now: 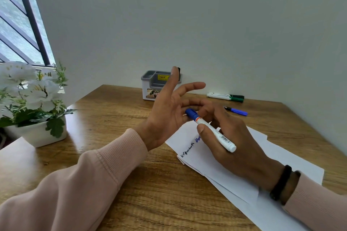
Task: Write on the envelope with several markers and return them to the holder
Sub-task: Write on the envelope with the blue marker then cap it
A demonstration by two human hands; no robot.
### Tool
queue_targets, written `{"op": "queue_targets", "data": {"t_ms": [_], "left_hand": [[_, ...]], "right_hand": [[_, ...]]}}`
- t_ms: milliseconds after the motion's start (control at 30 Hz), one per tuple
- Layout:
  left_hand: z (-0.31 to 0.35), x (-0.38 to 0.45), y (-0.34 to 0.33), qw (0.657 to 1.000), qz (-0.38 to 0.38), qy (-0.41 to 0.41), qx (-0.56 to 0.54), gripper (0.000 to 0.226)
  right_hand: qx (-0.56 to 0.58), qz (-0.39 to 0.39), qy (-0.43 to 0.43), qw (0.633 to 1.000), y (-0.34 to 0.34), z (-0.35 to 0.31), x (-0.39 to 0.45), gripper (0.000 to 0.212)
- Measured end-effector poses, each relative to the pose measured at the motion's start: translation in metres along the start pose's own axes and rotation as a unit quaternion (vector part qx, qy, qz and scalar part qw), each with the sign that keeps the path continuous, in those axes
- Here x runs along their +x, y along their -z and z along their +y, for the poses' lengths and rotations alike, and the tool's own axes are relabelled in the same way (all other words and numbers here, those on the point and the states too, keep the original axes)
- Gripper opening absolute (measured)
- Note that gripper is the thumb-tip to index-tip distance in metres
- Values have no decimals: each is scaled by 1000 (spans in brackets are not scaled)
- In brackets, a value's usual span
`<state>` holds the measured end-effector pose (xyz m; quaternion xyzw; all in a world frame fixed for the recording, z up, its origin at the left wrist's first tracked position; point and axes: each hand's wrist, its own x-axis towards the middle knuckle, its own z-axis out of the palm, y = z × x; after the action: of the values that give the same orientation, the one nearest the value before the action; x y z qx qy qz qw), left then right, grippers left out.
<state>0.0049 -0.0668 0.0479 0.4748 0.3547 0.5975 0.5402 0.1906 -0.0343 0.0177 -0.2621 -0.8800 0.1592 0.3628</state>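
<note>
My right hand (pixel 231 137) grips a white marker with a blue cap (pixel 210 129), held just above the white envelope (pixel 216 165). Black and blue writing shows on the envelope's left end. My left hand (pixel 169 110) is raised with fingers spread, its palm touching the blue cap end. The grey and white holder (pixel 154 84) stands at the back of the table against the wall, partly hidden behind my left fingers. A green-capped marker (pixel 226 96) and a small blue pen (pixel 236 111) lie on the table to the right of the holder.
A white pot of artificial white flowers (pixel 35 103) stands at the table's left edge. More white paper (pixel 293 159) lies under the envelope. The wall closes the back and right sides; a barred window is at far left.
</note>
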Motion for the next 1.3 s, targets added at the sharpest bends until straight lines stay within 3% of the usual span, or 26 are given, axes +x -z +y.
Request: {"op": "queue_targets", "data": {"t_ms": [67, 267, 367, 500, 667, 867, 1067, 1200, 1300], "left_hand": [[0, 0, -2, 1000, -7, 0, -16, 89], [2, -2, -7, 1000, -28, 2, -8, 86], [3, -3, -10, 1000, -12, 1, 24, 83], [1, -6, -12, 1000, 8, 24, -16, 88], [-9, -14, -24, 995, -43, 35, -80, 100], [-14, -22, -29, 991, -100, 50, -69, 110], [-10, -19, -33, 986, -144, 52, -62, 112], [-7, -8, -30, 993, -111, 46, -21, 101], [-9, 0, -24, 995, -34, 19, 96, 69]], "right_hand": [[2, -6, -24, 1000, 0, 3, 0, 42], [2, 8, 56, 998, 0, 5, 0, 44], [102, 17, 28, 994, 2, 8, 0, 39], [405, -4, -68, 912, 2, -3, 3, 41], [512, -82, -90, 851, -4, -13, 3, 47], [545, -79, -131, 824, -6, -18, 1, 48], [541, -69, -152, 824, -2, -21, 4, 53], [525, -34, -180, 831, 0, -19, 11, 44], [495, 22, -237, 836, 3, -11, 17, 45]]}}
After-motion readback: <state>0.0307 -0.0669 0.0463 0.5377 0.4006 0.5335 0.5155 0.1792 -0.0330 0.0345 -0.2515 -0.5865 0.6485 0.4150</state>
